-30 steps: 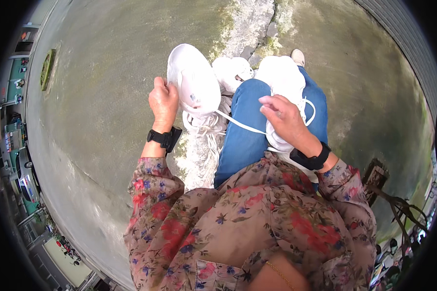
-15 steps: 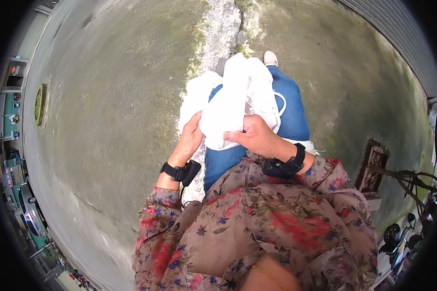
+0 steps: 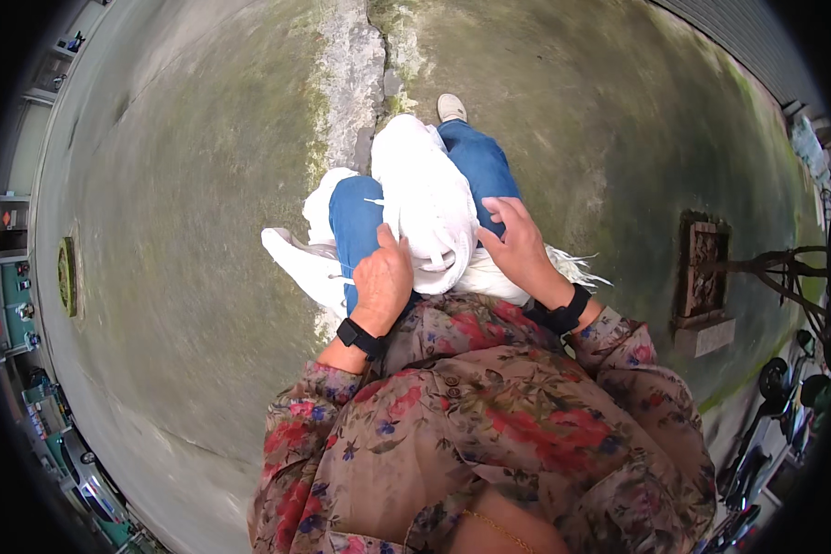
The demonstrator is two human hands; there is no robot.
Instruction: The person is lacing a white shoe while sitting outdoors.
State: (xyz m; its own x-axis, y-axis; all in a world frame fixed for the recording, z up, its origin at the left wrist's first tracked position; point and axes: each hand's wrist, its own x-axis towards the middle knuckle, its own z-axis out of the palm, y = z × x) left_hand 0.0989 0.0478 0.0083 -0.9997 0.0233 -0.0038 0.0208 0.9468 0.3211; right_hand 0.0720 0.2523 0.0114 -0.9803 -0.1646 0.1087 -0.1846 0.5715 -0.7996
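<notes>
A rolled white cloth bundle (image 3: 423, 189) lies lengthwise between my thighs, with a loop of white cord at its near end. My left hand (image 3: 383, 277) is at its near left edge, its fingers drawn together; what they hold, if anything, is hidden. A thin white cord shows just left of that hand. On the other side, my right hand (image 3: 519, 247) hovers by the bundle's right edge with thumb and fingers apart, holding nothing. More white cloth (image 3: 297, 263) drapes past my left leg, and a fringed white piece (image 3: 563, 268) pokes out beneath my right wrist.
I sit in blue jeans (image 3: 480, 166), one pale shoe (image 3: 451, 108) on mossy concrete (image 3: 222, 185) split by a crack. To the right stand a brick-edged planter (image 3: 706, 268) with a bare branching trunk and parked motorbikes (image 3: 776, 388). Vehicles and shopfronts line the far left.
The bundle has come to lie lower between my legs, its corded end now toward me. My right hand has let go of it and opened. White cloth now spreads farther left.
</notes>
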